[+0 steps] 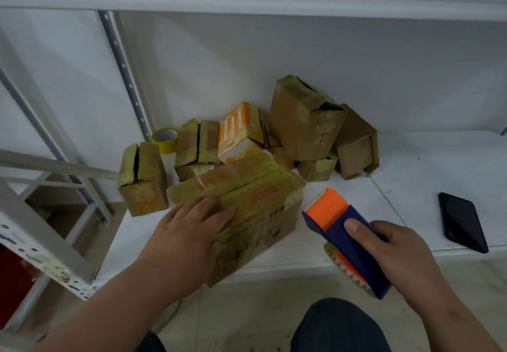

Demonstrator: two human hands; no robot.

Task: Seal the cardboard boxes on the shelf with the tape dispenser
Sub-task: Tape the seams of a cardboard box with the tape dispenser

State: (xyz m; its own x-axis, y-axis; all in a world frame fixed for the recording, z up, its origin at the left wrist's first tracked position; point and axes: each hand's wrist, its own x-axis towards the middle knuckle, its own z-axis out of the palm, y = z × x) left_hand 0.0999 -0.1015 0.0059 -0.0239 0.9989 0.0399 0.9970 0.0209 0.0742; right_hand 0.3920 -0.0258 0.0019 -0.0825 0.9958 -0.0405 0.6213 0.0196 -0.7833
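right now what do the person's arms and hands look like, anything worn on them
Both are bare: the left hand and right hand wear no gloves, rings or watch that show, and both forearms are uncovered to the frame's edge, with no sleeve in view. Fingernails are short and unpainted.

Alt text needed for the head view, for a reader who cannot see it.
A person's left hand rests flat on a large taped cardboard box at the shelf edge, while the right hand grips a blue-and-orange tape dispenser beside it. Smaller boxes, a yellow tape roll and a phone lie behind.
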